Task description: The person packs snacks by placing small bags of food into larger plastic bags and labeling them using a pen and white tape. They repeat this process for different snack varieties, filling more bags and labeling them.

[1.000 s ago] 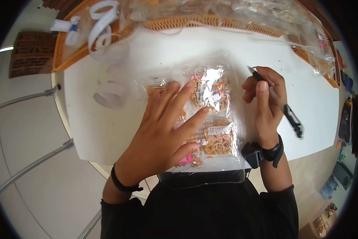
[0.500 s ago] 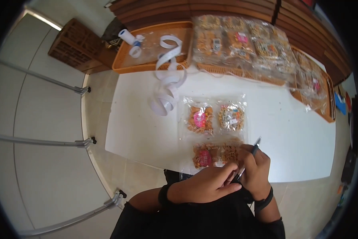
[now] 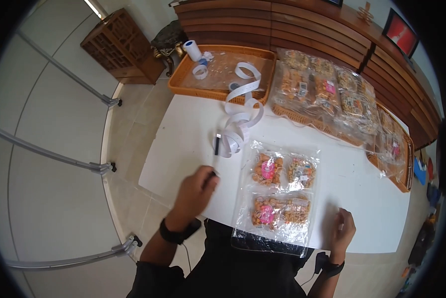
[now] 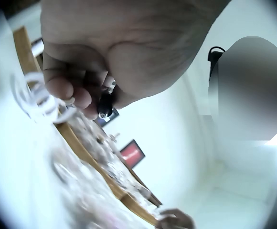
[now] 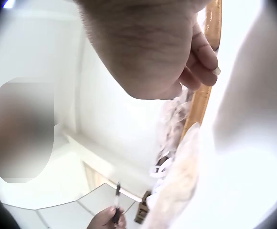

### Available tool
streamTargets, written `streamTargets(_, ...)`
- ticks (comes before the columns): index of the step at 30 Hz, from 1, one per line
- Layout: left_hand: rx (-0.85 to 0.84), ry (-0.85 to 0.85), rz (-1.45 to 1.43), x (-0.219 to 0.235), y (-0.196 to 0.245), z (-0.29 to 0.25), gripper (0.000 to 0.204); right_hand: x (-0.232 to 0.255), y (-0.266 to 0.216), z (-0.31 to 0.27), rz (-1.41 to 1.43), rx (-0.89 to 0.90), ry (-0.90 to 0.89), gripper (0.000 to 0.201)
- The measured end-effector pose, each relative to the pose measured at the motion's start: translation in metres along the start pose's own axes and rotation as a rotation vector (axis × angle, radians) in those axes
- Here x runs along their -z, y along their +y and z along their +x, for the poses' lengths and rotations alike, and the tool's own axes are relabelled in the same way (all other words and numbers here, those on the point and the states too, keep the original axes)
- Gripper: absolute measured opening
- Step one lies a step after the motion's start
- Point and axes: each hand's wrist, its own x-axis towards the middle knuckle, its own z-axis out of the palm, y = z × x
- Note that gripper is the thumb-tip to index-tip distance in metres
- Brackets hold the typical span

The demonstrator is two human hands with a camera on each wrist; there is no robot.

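My left hand [image 3: 192, 194] is raised by the table's front left, its fingers curled round a pen [image 3: 217, 145] with dark ends that points up; its dark end [image 4: 105, 106] shows between the fingers in the left wrist view. Between the hands, a clear plastic bag [image 3: 275, 192] with several snack packs in two rows lies flat, its lower end over the table's front edge. My right hand [image 3: 343, 231] is right of the bag, apart from it, fingers loosely bent and nothing seen in them.
A curled white paper strip [image 3: 238, 130] runs from the orange wicker tray [image 3: 183, 89] at the back left onto the white table [image 3: 166, 149]. A white roll [image 3: 192, 50] stands in that tray. Filled bags [image 3: 327, 89] are piled over more wicker trays at the back right.
The pen has passed from my right hand to my left, which has moved left, away from the bag. My right hand has moved right and lower. The view has shifted, showing more of the room.
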Motion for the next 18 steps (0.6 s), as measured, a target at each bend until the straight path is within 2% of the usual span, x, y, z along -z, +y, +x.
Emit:
streamTargets(1, 0.054, 0.03, 0.04, 0.011, -0.014, 0.006, 0.018, 0.001, 0.013, 0.002, -0.078, 0.1, 0.003, 0.017)
streamTargets(4, 0.116, 0.068, 0.189, 0.032, -0.054, 0.022, 0.021, -0.003, 0.021, -0.001, 0.015, -0.064, 0.029, 0.011)
streamTargets(6, 0.068, 0.077, 0.363, 0.035, -0.074, 0.027, 0.022, -0.01, 0.012, 0.004, -0.075, -0.043, 0.034, 0.009)
streamTargets(9, 0.073, 0.061, 0.478, 0.035, -0.077, 0.039, 0.022, -0.018, 0.007, 0.009, -0.224, -0.001, 0.075, 0.008)
streamTargets(18, -0.027, 0.146, 0.723, 0.023, -0.078, 0.064, 0.02, -0.014, 0.007, 0.013, -0.123, -0.066, 0.068, 0.009)
